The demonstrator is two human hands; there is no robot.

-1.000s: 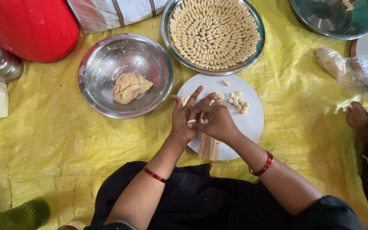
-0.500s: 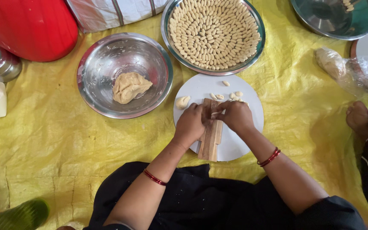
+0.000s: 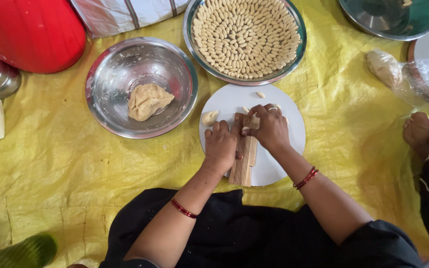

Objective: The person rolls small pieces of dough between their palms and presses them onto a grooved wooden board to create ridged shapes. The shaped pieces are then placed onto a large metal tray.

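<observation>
Ribbed wood marks the centre of the scene: a narrow grooved wooden board (image 3: 244,156) lies lengthwise on a round white plate (image 3: 284,164), its grooves running along its length. The left hand (image 3: 221,145) rests flat on the board's left edge, fingers together and pressed down on it. The right hand (image 3: 270,126) sits at the board's far end, fingers curled tight over a small dough piece (image 3: 247,128) and pressing it onto the ridges. A soft pale dough lump (image 3: 209,117) lies on the plate just left of the board. Beyond the plate stands a wide steel tray (image 3: 191,44) packed with small oval ribbed dough shells (image 3: 247,37). Left of the plate, a shiny steel bowl (image 3: 110,94) holds a wrinkled mound of dough (image 3: 147,100). Crinkled yellow plastic sheet (image 3: 50,168) lies under it all.
</observation>
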